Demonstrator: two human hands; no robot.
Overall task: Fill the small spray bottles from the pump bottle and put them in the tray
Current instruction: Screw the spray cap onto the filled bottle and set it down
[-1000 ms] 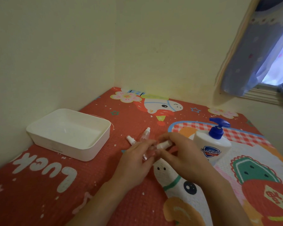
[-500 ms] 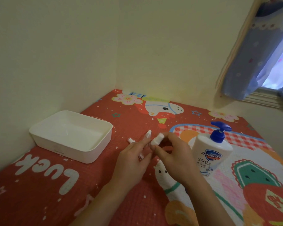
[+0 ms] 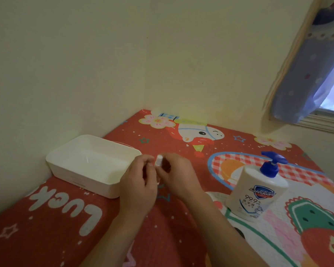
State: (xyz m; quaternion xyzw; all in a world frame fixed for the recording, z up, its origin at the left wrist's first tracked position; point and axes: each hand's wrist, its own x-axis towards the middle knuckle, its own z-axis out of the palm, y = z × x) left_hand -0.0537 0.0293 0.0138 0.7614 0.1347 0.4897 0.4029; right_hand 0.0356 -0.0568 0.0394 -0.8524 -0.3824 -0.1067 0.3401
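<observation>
Currently both hands pinching one spray bottle (image 3: 158,164): left hand (image 3: 138,186) gripping body, right hand (image 3: 176,176) working white cap. Tray (image 3: 91,164) at 10 o'clock, pump bottle (image 3: 257,191) at 3 o'clock. Risk: cap slipping, bottle tipping, liquid spilling on mat (image 3: 56,228).

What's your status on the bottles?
Both hands, left and right, on one spray bottle, raised. Tray empty. Pump bottle upright, untouched. Nothing blocking.

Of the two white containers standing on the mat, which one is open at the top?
The white tray at the left by the wall: it is a low rectangular box without lid. The pump bottle at the right is closed by its blue pump head.
</observation>
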